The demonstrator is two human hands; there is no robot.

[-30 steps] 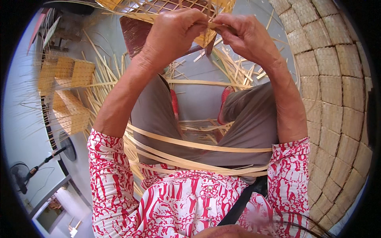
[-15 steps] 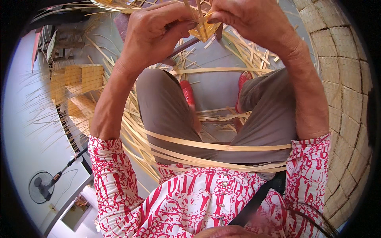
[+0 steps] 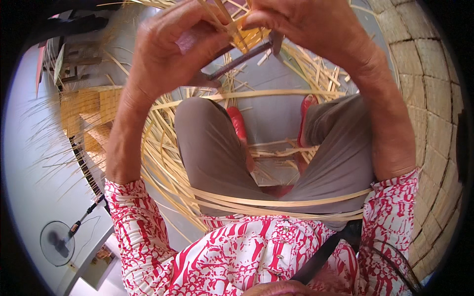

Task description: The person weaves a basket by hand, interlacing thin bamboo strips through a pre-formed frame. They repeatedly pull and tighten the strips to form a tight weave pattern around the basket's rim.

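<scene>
Near the top edge, both hands are at a yellow woven bamboo piece point(image 3: 254, 38) with loose strip ends standing up from its corner. My left hand point(image 3: 170, 52) is closed at the left side of that corner, its thumb and fingers around upright bamboo strips point(image 3: 220, 18). On the opposite side, my right hand point(image 3: 308, 27) pinches the piece's edge between thumb and fingers. The upper part of the weave is cut off by the frame and covered by the hands. Long pale bamboo strips point(image 3: 276, 201) lie across my lap.
A dark wooden stool or bench point(image 3: 242, 59) stands beneath the woven piece. Loose strips point(image 3: 316, 66) litter the floor. Woven bamboo pieces point(image 3: 79, 108) stand at left, near a fan point(image 3: 57, 241). Stacked woven mats or panels point(image 3: 424, 123) line the right.
Both hands and the woven piece have shifted left and slightly up in the picture. My left hand's grip has loosened from a tight pinch and sits around the strips. The view has moved slightly too.
</scene>
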